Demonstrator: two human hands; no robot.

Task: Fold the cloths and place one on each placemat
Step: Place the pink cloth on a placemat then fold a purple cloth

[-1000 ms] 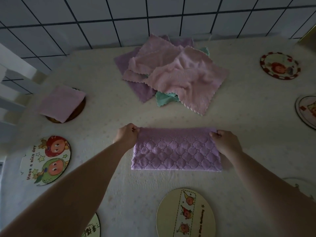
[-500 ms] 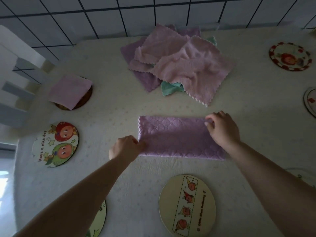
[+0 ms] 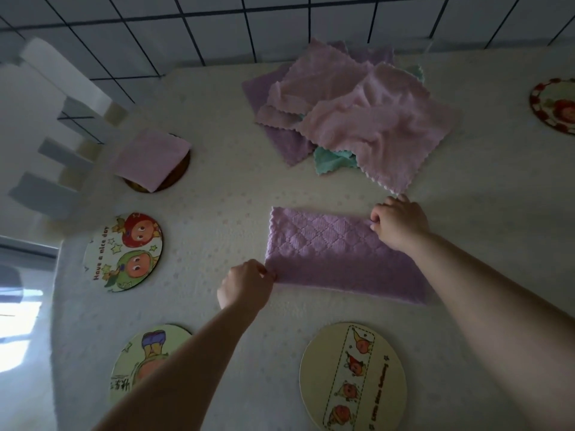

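A purple quilted cloth (image 3: 326, 253), folded once into a long strip, lies flat in the middle of the table. My left hand (image 3: 244, 284) pinches its near left corner. My right hand (image 3: 399, 222) pinches the far right edge with curled fingers. Behind it lies a loose pile of pink, purple and green cloths (image 3: 357, 110). A folded pink cloth (image 3: 149, 158) sits on a brown round placemat (image 3: 183, 169) at the left. Round picture placemats lie around: one with fruit faces (image 3: 124, 251), one at the near left (image 3: 146, 356), one near me (image 3: 353, 376).
Another round placemat (image 3: 553, 105) sits at the far right edge. A white chair back (image 3: 53, 126) stands at the left of the table. A tiled wall (image 3: 217, 23) runs behind the table. The table has a pale dotted covering (image 3: 217, 213).
My left hand slid from the cloth's far left corner down to its near left corner. My right hand stayed at the far right edge. The camera view shifted.
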